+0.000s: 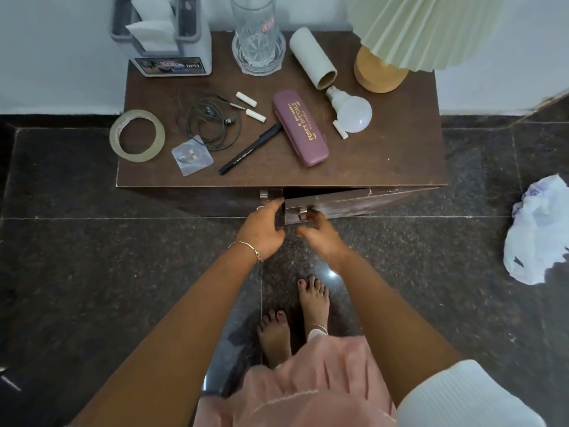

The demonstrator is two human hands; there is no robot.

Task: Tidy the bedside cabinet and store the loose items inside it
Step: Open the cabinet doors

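Left grip [261, 231] curls round the left door [234, 198] edge; right grip [320, 238] hooks the ajar right door [354, 203] by its handle [303, 214], fingertips partly hidden. The bedside cabinet [385, 155] interior is too dark to read. Spectacle case [300, 132], pen [249, 149] and earphones [212, 124] lie on top.

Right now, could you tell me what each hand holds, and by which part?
The right hand holds the ajar cabinet door by its handle; the left hand grips a door edge beside it.

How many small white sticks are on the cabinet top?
3. Far stick and near stick lie between the earphones and the spectacle case; third stick lies beside the light bulb. The lampshade may hide more.
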